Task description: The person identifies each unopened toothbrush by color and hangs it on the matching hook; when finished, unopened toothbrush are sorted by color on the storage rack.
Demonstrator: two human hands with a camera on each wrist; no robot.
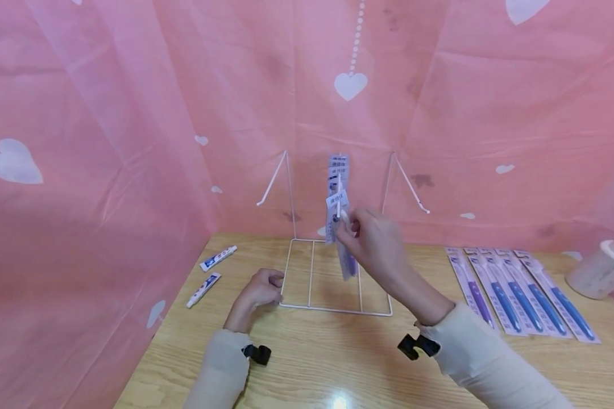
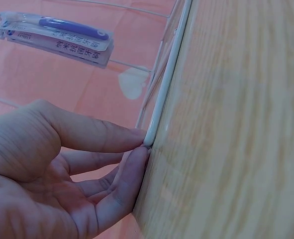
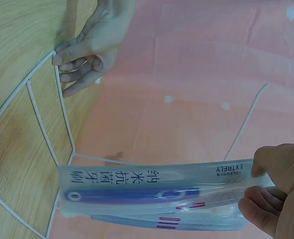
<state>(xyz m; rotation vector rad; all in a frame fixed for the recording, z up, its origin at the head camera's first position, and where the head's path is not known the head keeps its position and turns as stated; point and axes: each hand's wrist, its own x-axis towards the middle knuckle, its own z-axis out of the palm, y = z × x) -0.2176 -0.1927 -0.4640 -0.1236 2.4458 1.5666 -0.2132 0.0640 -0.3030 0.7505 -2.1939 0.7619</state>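
A white wire rack (image 1: 335, 310) stands on the wooden table, its middle prong carrying several packaged toothbrushes (image 1: 339, 162) one behind another. My left hand (image 1: 260, 288) is at the rack's front left corner; in the left wrist view, thumb and index finger pinch the white wire (image 2: 162, 102). With my right hand (image 1: 381, 241) I pinch the upper end of a packaged toothbrush (image 1: 349, 264) with a purple handle, at the front of the middle prong. It hangs slanting downward. In the right wrist view this clear pack (image 3: 137, 181) lies before the others; whether the prong passes through it I cannot tell.
Two small toothpaste tubes (image 1: 218, 258) lie on the table at the left. Several packaged toothbrushes (image 1: 517, 295) lie side by side at the right, near a white cylindrical container (image 1: 598, 270). The rack's bare side prongs (image 1: 272, 179) angle outward. Behind hangs a pink curtain (image 1: 245, 113).
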